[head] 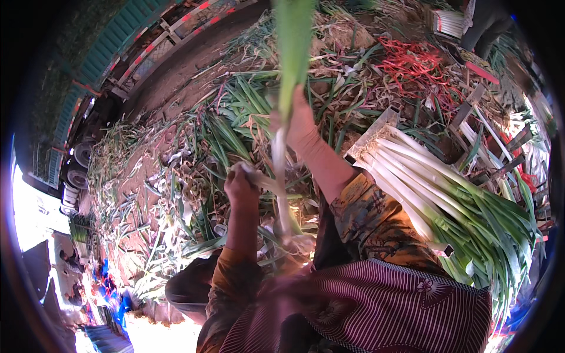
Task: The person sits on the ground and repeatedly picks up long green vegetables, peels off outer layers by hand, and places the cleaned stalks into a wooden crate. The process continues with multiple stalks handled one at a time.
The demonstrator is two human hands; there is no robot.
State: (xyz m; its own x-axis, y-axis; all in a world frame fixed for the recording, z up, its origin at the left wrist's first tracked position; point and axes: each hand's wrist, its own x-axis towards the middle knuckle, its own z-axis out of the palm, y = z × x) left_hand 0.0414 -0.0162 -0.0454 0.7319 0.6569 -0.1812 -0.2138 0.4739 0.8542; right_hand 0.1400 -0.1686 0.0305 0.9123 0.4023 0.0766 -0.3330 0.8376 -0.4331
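Upright in front of me is a long green onion [279, 154], its green top running out of the upper picture edge and its root end low near my lap. My right hand [300, 117] grips it where the white shank turns green. In my left hand [242, 185] is a pale outer layer [261, 180] that stretches across to the stalk; motion blurs it, so I cannot tell whether it is still attached. Right of my right forearm, a bundle of trimmed green onions [406, 176] lies in a metal frame [383, 123], roots at the upper left.
Peeled leaves [176, 189] litter the soil before me. Red straps [417, 66] lie tangled at the upper right, near a person's legs [483, 26] and another white bundle [448, 23]. A truck [101, 57] stands at the upper left. My striped apron [388, 304] covers my lap.
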